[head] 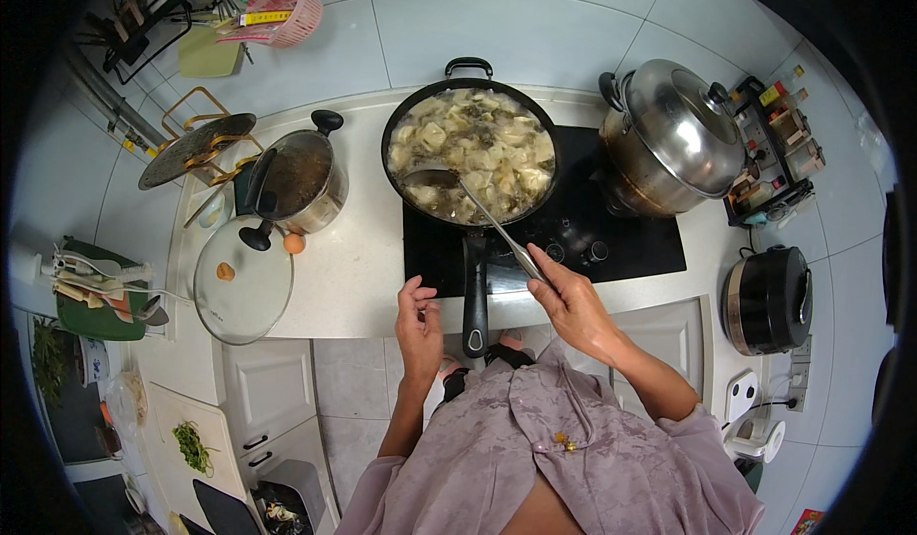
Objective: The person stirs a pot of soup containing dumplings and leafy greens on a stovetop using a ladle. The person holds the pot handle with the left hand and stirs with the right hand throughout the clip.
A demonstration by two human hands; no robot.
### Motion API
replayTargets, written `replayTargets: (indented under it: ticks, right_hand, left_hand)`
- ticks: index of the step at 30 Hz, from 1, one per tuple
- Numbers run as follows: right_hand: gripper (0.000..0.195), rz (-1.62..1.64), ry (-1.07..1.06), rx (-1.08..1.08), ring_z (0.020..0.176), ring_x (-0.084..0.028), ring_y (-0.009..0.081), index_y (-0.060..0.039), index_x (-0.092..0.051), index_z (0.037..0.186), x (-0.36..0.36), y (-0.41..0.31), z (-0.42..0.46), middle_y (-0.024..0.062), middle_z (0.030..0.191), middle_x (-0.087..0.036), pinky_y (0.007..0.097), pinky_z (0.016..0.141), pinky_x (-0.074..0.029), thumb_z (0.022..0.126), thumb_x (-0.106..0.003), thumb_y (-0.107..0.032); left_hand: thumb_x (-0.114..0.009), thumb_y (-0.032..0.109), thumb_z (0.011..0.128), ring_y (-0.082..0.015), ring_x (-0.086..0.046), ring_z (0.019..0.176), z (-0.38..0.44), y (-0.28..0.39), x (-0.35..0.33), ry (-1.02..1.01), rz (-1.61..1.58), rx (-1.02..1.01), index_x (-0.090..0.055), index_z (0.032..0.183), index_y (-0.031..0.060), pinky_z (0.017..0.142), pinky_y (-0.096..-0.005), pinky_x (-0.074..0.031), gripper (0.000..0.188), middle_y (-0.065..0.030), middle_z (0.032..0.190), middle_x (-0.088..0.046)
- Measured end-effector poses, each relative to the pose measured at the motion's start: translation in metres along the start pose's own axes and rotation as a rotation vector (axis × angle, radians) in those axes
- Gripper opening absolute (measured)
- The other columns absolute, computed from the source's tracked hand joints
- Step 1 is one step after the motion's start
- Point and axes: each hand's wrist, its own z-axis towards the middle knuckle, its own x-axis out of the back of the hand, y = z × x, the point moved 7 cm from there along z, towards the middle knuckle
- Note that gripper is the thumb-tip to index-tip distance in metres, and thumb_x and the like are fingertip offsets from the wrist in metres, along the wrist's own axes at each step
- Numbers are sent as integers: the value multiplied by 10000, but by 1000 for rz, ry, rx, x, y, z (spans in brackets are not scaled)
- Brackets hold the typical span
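My right hand (573, 311) grips the handle of a metal ladle (501, 230). The ladle's bowl rests among dumplings (494, 141) in bubbling liquid, at the near left of a black wok-like pan (388, 144). That pan stands on a black glass cooktop (623, 248), its long handle (475, 298) pointing towards me. To the left of this handle, my left hand (420, 327) hovers by the counter's front edge with loosely curled fingers, holding nothing.
A lidded steel pot (645, 155) stands right of the pan. On the left counter are a smaller pot (308, 191), an egg (294, 243) and a glass lid (243, 291). A rice cooker (770, 298) is at right. Chopped greens (192, 449) lie on a board at lower left.
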Motion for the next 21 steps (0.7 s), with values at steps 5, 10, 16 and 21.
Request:
replayTargets:
  ticks: [5,10,16,21]
  right_hand:
    - [539,213,-99,-261,723,-548,100,-31,-415,1539,-6,9,-1,36,898,-619,256,644,-469,1055,-572,-209]
    - [541,361,-130,-342,619,-460,52,-63,-407,1552,-8,16,-1,-18,809,-549,221,533,-397,1061,-567,-224]
    - [506,651,-153,-546,551,-405,37,-104,-422,1547,-6,11,-12,-34,832,-541,210,442,-289,1072,-537,-236]
    - [505,704,-176,-546,533,-385,36,-120,-415,1552,-11,14,-8,-34,839,-537,208,438,-281,1075,-530,-242]
  left_hand:
    - [-504,-63,953,-143,-611,916,0,-2,1,-20,23,17,-481,1407,44,753,-267,-497,466,-97,1123,-645]
    - [-517,-43,962,-138,-605,920,-1,-1,-1,-29,16,10,-480,1409,47,746,-263,-492,458,-90,1129,-648]
    - [-525,-36,962,-133,-600,917,0,-5,1,-24,-6,2,-478,1409,47,742,-261,-484,456,-87,1134,-643]
    - [-531,-38,958,-135,-601,909,1,-5,0,-38,-9,30,-483,1402,45,742,-265,-489,455,-90,1129,-645]
